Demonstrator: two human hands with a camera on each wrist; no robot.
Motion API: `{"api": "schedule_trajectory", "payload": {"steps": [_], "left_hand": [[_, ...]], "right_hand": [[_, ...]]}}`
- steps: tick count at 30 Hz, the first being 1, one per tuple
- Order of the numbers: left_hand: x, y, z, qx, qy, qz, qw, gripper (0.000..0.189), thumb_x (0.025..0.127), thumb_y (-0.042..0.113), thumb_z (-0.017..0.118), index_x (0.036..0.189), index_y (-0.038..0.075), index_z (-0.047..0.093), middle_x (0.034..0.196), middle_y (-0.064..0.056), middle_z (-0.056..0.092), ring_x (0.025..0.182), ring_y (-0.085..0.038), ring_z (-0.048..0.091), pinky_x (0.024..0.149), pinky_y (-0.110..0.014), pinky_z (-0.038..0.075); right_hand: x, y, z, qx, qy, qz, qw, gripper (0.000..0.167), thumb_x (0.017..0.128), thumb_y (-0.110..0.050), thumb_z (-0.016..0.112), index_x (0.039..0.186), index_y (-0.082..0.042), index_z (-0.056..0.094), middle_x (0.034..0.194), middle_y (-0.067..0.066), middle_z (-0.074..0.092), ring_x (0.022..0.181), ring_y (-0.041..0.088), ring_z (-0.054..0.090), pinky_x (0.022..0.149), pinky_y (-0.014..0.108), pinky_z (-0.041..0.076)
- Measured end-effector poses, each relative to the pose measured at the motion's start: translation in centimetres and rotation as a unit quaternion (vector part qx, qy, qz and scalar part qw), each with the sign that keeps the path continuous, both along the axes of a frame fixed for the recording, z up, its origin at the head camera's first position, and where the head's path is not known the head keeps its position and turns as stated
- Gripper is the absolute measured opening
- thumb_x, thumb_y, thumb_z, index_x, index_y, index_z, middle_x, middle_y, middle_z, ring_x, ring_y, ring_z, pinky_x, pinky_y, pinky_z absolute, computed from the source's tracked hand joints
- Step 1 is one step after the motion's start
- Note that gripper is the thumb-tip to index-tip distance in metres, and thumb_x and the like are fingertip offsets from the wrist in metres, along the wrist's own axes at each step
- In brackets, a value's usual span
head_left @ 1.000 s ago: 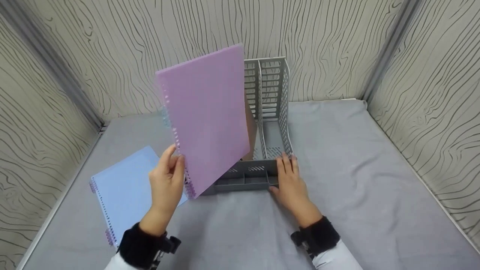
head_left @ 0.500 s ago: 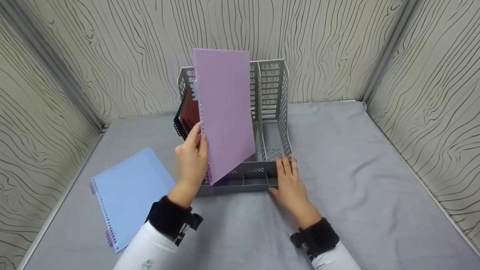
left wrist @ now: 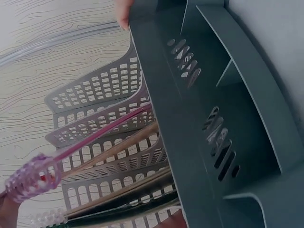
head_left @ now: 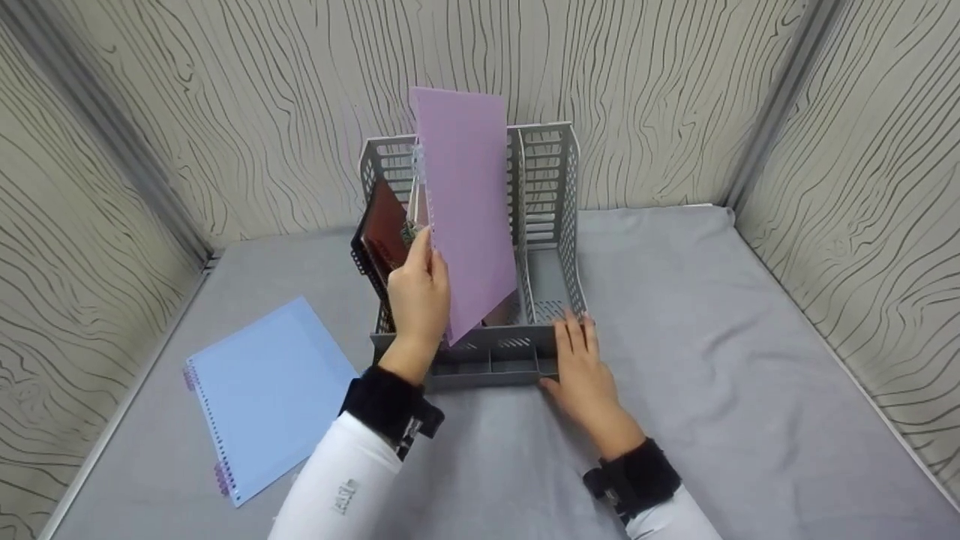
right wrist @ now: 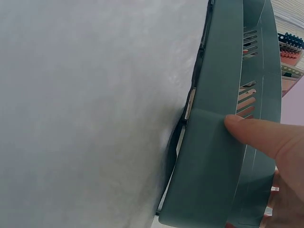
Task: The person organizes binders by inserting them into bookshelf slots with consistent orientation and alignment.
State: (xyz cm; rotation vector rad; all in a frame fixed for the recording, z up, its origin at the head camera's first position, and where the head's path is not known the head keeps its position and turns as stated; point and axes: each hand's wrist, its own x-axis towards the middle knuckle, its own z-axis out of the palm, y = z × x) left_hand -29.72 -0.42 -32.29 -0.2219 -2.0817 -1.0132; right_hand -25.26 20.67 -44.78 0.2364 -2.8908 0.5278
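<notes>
My left hand [head_left: 418,292] grips a purple spiral notebook [head_left: 469,202] by its ringed edge. The notebook stands upright, slightly tilted, at the middle of a grey desktop file rack [head_left: 480,381]. In the left wrist view its purple edge [left wrist: 104,130] runs in between the rack's perforated dividers, and lilac rings [left wrist: 33,178] show by the fingers. My right hand [head_left: 589,375] rests on the rack's front right corner, fingers straight over the panel. Its thumb [right wrist: 259,135] presses the front rim. A brown-covered notebook [head_left: 386,225] with black rings leans in the left slot.
A blue spiral notebook [head_left: 277,397] with lilac rings lies flat on the grey cloth [head_left: 720,352] left of the rack. The rack's right slot [head_left: 546,277] shows its bare floor. Small front compartments line its near side. Patterned walls [head_left: 645,90] close off the back and sides.
My left hand has carried the purple notebook rightward and turned it more edge-on, over the rack. The brown notebook has come into sight. My right hand has stayed on the corner.
</notes>
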Motion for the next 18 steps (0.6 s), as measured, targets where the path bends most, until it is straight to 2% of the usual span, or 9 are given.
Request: {"api": "schedule_trajectory", "payload": {"steps": [4, 10, 13, 18], "left_hand": [[-0.6, 1.0, -0.2, -0.004, -0.001, 0.012, 0.9999, 0.028, 0.092, 0.003, 0.052, 0.118, -0.002, 0.061, 0.054, -0.007, 0.050, 0.044, -0.014, 0.039, 0.044, -0.034, 0.041], [-1.2, 2.2, -0.5, -0.006, -0.014, 0.015, 0.9998, 0.028, 0.093, 0.005, 0.052, 0.119, -0.001, 0.061, 0.057, -0.013, 0.057, 0.043, -0.020, 0.049, 0.045, -0.036, 0.046], [-1.6, 2.6, -0.7, -0.001, -0.013, 0.020, 0.9997, 0.028, 0.093, 0.006, 0.052, 0.119, 0.001, 0.061, 0.064, -0.015, 0.061, 0.049, -0.024, 0.056, 0.050, -0.038, 0.049], [-2.2, 3.3, -1.6, 0.022, -0.014, -0.006, 0.9997, 0.028, 0.094, 0.006, 0.051, 0.121, 0.002, 0.058, 0.082, -0.018, 0.068, 0.059, -0.026, 0.062, 0.056, -0.038, 0.052]], "right_hand": [[0.0, 0.1, -0.2, 0.002, 0.014, 0.001, 0.9999, 0.091, 0.071, -0.023, 0.082, 0.142, -0.001, 0.029, 0.151, 0.016, 0.018, 0.138, 0.038, 0.006, 0.060, 0.040, 0.053], [-0.1, 0.0, -0.4, 0.014, 0.034, 0.007, 0.9993, 0.089, 0.070, -0.023, 0.083, 0.140, 0.001, 0.031, 0.148, 0.019, 0.023, 0.137, 0.040, 0.011, 0.070, 0.042, 0.053], [-0.1, 0.0, -0.4, 0.011, 0.035, 0.007, 0.9993, 0.090, 0.070, -0.023, 0.083, 0.139, 0.001, 0.032, 0.148, 0.019, 0.023, 0.137, 0.040, 0.011, 0.068, 0.042, 0.053], [-0.1, 0.0, -0.3, 0.007, 0.030, 0.005, 0.9995, 0.090, 0.070, -0.024, 0.083, 0.140, 0.000, 0.032, 0.149, 0.018, 0.022, 0.137, 0.039, 0.010, 0.066, 0.041, 0.054]]}}
